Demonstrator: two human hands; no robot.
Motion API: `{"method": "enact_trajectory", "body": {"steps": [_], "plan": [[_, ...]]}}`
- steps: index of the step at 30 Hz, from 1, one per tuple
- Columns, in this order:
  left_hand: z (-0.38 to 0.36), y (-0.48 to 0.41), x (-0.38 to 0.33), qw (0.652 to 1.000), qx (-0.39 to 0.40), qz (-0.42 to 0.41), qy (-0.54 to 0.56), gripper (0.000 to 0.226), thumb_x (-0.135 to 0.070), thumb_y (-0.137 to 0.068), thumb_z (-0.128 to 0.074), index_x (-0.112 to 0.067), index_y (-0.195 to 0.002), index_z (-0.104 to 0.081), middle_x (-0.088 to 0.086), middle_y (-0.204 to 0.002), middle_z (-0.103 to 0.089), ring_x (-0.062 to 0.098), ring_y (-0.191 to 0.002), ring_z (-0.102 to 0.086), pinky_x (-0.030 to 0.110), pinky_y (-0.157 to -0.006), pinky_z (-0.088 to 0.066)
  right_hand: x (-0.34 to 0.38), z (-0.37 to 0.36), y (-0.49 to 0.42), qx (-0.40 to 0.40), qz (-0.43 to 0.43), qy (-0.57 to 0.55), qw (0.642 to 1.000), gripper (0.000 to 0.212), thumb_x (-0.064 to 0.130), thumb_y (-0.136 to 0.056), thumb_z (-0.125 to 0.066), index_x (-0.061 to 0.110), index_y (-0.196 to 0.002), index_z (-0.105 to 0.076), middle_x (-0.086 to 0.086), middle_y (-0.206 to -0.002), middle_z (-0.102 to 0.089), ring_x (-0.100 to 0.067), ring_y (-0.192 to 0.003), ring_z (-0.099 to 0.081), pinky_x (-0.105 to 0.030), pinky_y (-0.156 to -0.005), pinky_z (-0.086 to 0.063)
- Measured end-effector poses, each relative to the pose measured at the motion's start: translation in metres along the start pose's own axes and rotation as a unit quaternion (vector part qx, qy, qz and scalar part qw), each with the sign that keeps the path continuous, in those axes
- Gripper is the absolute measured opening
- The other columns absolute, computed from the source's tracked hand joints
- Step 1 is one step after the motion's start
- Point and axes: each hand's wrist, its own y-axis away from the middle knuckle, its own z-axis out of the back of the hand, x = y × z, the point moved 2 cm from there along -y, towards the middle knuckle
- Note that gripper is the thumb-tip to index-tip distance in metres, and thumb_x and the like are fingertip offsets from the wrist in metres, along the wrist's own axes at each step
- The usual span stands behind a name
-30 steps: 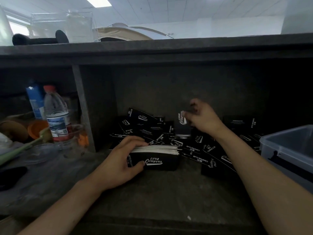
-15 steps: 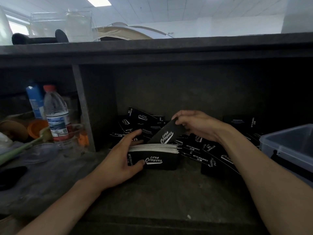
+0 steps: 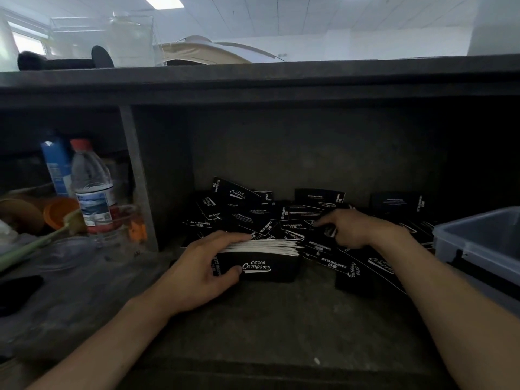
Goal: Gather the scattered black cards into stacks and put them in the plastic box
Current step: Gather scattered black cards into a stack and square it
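Right hand (image 3: 357, 230) dropped onto scattered cards (image 3: 253, 215); stack (image 3: 261, 257) lies lengthwise left-right.

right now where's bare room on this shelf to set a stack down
Bare shelf floor lies in front of the stack, to the near edge. Crowded: loose cards fill behind the stack, under the right hand and toward the plastic box; bottles pack the left compartment.

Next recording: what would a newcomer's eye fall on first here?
The left hand grips a stack of black cards in the middle, white edges showing. Behind it lies a heap of scattered cards, with the right hand on it. A plastic box sits far right.
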Motion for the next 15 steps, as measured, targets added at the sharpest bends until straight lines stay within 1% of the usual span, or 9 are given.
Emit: {"method": "enact_trajectory", "body": {"steps": [1,2,3,4,5,8,10,13,15], "plan": [[0.0,0.0,0.0,1.0,0.0,-0.002,-0.001,0.054,-0.031,-0.086,-0.068,-0.03,-0.138,-0.055,-0.014,-0.122,-0.06,0.006,-0.113,-0.062,0.019,-0.096,-0.048,0.0,-0.003,0.001,0.017,0.0,-0.009,1.0,0.061,0.003,-0.085,-0.055,0.029,-0.14,-0.049,0.0,-0.145,-0.048,-0.019,-0.13,-0.048,-0.022,-0.106,-0.038],[0.0,0.0,0.0,1.0,-0.001,-0.003,-0.003,0.054,-0.031,-0.086,-0.068,-0.03,-0.139,-0.055,-0.015,-0.122,-0.06,0.006,-0.113,-0.062,0.018,-0.095,-0.048,0.001,-0.003,0.002,0.018,0.005,-0.02,1.0,0.057,0.011,-0.086,-0.063,0.028,-0.139,-0.05,0.0,-0.144,-0.049,-0.018,-0.129,-0.048,-0.021,-0.105,-0.038],[0.0,0.0,0.0,1.0,-0.001,-0.002,-0.003,0.054,-0.031,-0.086,-0.068,-0.03,-0.138,-0.055,-0.016,-0.121,-0.06,0.006,-0.113,-0.062,0.018,-0.095,-0.047,0.002,-0.002,0.003,0.012,0.01,-0.032,0.999,0.055,0.024,-0.085,-0.07,0.027,-0.138,-0.053,0.001,-0.143,-0.051,-0.017,-0.129,-0.049,-0.021,-0.105,-0.038],[0.0,0.0,0.0,1.0,-0.001,0.001,-0.002,0.054,-0.03,-0.086,-0.068,-0.03,-0.138,-0.056,-0.017,-0.121,-0.06,0.005,-0.113,-0.062,0.017,-0.095,-0.047,0.003,-0.002,0.002,0.007,0.013,-0.039,0.999,0.057,0.036,-0.083,-0.073,0.026,-0.136,-0.055,0.001,-0.142,-0.052,-0.016,-0.128,-0.049,-0.022,-0.105,-0.038],[0.0,0.0,-0.001,1.0,-0.002,0.002,0.001,0.053,-0.029,-0.086,-0.069,-0.03,-0.137,-0.056,-0.017,-0.121,-0.06,0.005,-0.113,-0.061,0.016,-0.095,-0.047,0.003,-0.002,0.002,0.004,0.013,-0.041,0.999,0.06,0.042,-0.081,-0.074,0.026,-0.135,-0.056,0.001,-0.142,-0.052,-0.017,-0.129,-0.048,-0.022,-0.105,-0.037],[0.0,0.0,-0.003,1.0,-0.007,0.005,0.005,0.052,-0.023,-0.085,-0.071,-0.028,-0.135,-0.058,-0.018,-0.121,-0.06,0.003,-0.114,-0.061,0.015,-0.095,-0.047,0.002,-0.005,-0.002,-0.016,0.009,-0.056,0.998,0.065,0.046,-0.077,-0.077,0.025,-0.135,-0.056,-0.001,-0.141,-0.052,-0.018,-0.129,-0.048,-0.024,-0.105,-0.038],[0.001,0.0,-0.003,1.0,-0.006,0.009,0.008,0.05,-0.023,-0.085,-0.072,-0.028,-0.133,-0.059,-0.018,-0.121,-0.061,0.002,-0.113,-0.062,0.016,-0.095,-0.048,0.0,-0.008,-0.006,-0.041,0.014,-0.066,0.997,0.069,0.049,-0.075,-0.077,0.026,-0.136,-0.054,-0.002,-0.141,-0.051,-0.02,-0.129,-0.047,-0.028,-0.107,-0.038],[0.0,0.001,-0.003,1.0,-0.006,0.012,0.008,0.047,-0.024,-0.084,-0.072,-0.028,-0.13,-0.059,-0.018,-0.119,-0.062,0.005,-0.112,-0.062,0.019,-0.093,-0.05,-0.003,-0.014,-0.012,-0.061,0.034,-0.066,0.995,0.065,0.053,-0.077,-0.073,0.028,-0.134,-0.055,0.001,-0.141,-0.05,-0.023,-0.133,-0.039,-0.033,-0.11,-0.034],[0.001,0.001,-0.002,1.0,-0.008,0.017,0.008,0.046,-0.028,-0.083,-0.071,-0.029,-0.128,-0.059,-0.019,-0.118,-0.061,0.005,-0.111,-0.063,0.02,-0.092,-0.051,-0.004,-0.016,-0.014,-0.073,0.031,-0.077,0.994,0.064,0.056,-0.075,-0.073,0.032,-0.132,-0.056,0.001,-0.137,-0.054,-0.021,-0.131,-0.036,-0.033,-0.107,-0.036]]}}
